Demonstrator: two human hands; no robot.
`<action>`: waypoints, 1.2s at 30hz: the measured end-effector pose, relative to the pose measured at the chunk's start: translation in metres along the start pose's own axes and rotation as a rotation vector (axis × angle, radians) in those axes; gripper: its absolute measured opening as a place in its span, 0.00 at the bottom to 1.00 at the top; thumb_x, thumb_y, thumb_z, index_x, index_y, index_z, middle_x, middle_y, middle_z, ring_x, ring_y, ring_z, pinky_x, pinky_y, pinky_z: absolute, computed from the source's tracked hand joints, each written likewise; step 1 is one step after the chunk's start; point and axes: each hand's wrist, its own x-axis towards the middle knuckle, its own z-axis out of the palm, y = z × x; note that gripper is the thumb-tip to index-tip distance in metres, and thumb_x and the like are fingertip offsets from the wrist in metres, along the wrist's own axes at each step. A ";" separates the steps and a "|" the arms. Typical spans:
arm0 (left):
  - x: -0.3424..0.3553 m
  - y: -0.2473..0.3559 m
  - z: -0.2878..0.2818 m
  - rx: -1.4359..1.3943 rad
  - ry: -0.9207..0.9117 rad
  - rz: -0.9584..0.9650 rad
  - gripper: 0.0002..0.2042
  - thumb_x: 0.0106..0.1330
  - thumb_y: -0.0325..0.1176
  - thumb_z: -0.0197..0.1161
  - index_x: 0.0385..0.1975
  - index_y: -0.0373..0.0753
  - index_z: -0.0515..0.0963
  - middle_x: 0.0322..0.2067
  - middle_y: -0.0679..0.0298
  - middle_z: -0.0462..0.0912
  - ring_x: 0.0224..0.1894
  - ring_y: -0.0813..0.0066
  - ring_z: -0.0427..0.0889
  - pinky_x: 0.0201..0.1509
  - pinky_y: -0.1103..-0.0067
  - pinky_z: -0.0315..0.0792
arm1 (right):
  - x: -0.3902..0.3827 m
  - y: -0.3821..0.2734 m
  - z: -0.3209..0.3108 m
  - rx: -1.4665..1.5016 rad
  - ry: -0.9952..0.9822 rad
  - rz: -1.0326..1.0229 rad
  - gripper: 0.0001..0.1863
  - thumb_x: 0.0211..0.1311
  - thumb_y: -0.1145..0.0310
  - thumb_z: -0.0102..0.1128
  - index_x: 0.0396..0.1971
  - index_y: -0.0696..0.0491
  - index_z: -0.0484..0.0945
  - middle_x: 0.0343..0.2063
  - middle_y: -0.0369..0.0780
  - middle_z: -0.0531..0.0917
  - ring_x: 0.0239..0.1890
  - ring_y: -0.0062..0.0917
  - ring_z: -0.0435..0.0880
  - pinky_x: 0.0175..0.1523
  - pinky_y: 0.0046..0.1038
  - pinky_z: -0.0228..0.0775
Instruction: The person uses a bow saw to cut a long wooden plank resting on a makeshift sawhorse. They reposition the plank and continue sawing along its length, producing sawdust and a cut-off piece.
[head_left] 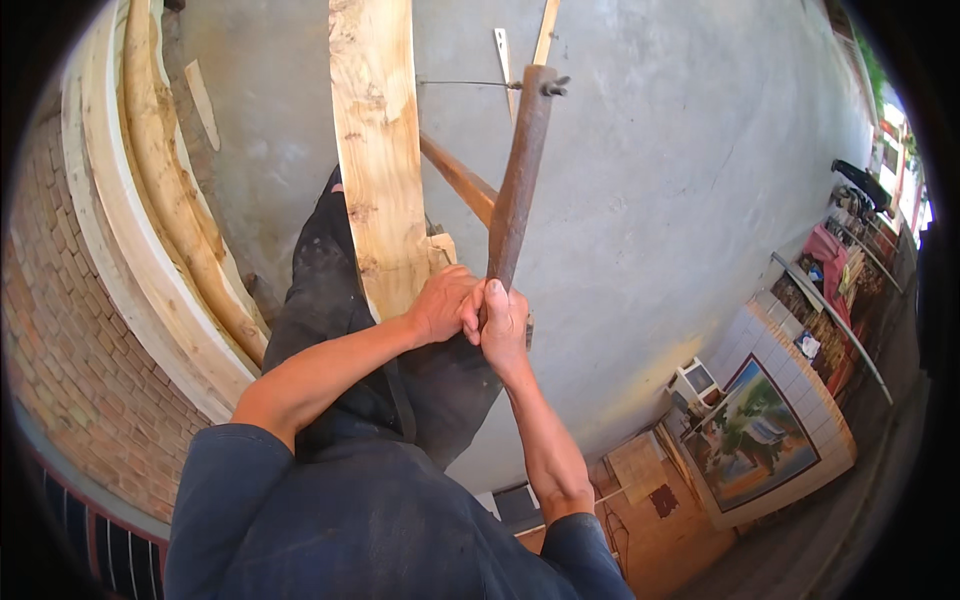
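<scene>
Both my hands grip the dark wooden end arm (520,165) of what looks like a frame saw. A thin wire and a brown crossbar (460,178) run from that arm toward the plank; no blade can be made out. My right hand (503,325) wraps the arm's lower end, thumb on top. Against it, my left hand (440,305) is closed too, fingers meeting the right ones. A long pale plank (375,150) stretches away from me, its near end beside my left hand. Past this end sticks out a small wood block (440,252).
Long boards and a log-edged slab (165,165) lie along the left, beside a brick surface (95,340). Thin wood strips (202,105) rest on the grey concrete floor (660,180). At right stand a tiled panel with a landscape picture (750,430) and assorted clutter (835,270).
</scene>
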 end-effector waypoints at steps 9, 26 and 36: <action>-0.023 0.146 0.029 -0.066 0.097 0.115 0.12 0.57 0.39 0.65 0.18 0.45 0.70 0.21 0.64 0.72 0.30 0.61 0.76 0.39 0.66 0.69 | -0.137 -0.080 -0.045 0.093 -0.110 -0.024 0.36 0.69 0.32 0.59 0.25 0.53 0.65 0.13 0.37 0.70 0.11 0.20 0.66 0.17 0.24 0.56; -0.022 0.132 0.023 -0.039 0.051 0.150 0.09 0.58 0.39 0.65 0.22 0.44 0.74 0.22 0.65 0.76 0.32 0.61 0.79 0.40 0.66 0.69 | -0.123 -0.075 -0.038 0.111 -0.120 -0.096 0.33 0.77 0.36 0.51 0.29 0.55 0.67 0.12 0.39 0.71 0.10 0.20 0.65 0.16 0.23 0.54; -0.008 0.036 -0.001 0.060 -0.127 -0.074 0.10 0.55 0.45 0.66 0.21 0.48 0.76 0.24 0.64 0.80 0.34 0.57 0.81 0.43 0.64 0.70 | -0.032 -0.027 -0.001 0.095 0.047 0.085 0.27 0.84 0.53 0.43 0.22 0.53 0.67 0.13 0.36 0.73 0.13 0.17 0.67 0.20 0.23 0.58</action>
